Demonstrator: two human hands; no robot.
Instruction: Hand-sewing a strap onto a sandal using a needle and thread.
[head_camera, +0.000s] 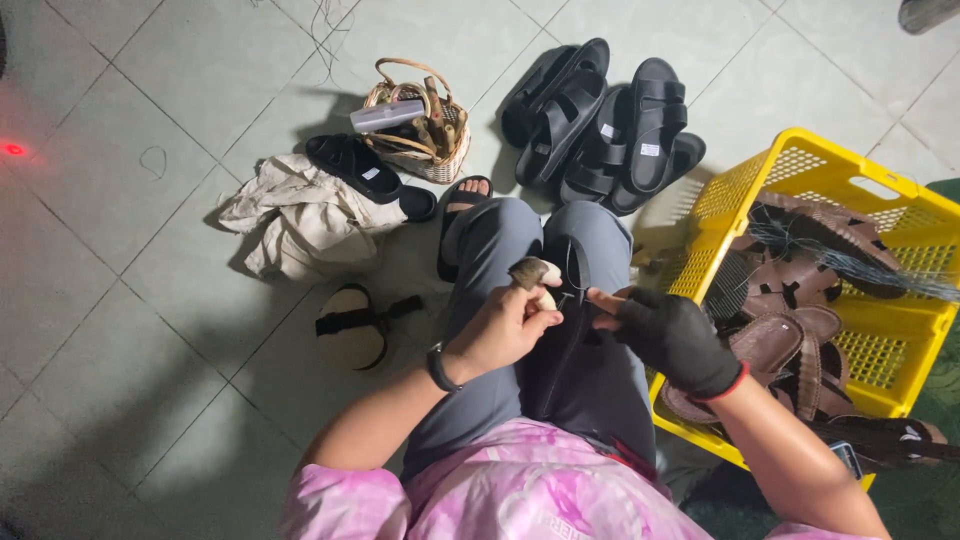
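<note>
Head view: beside the yellow crate (800, 165), the left hand (505, 325) pinches a small tool (530, 272) and the gloved right hand (675, 340) grips the bendy, light black sandal (565, 330) by its edge.

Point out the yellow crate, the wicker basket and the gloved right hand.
yellow crate (868, 186), head view, on its bare top rim.
wicker basket (440, 165), head view, on its woven side wall.
right hand (672, 335), head view, on the glove's back.

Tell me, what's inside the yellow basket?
The yellow crate holds brown sandals piled on each other, with a bundle of thin dark threads lying across the top. Whatever lies at the bottom is covered by the pile, and the gloved right hand hides one corner.
</note>
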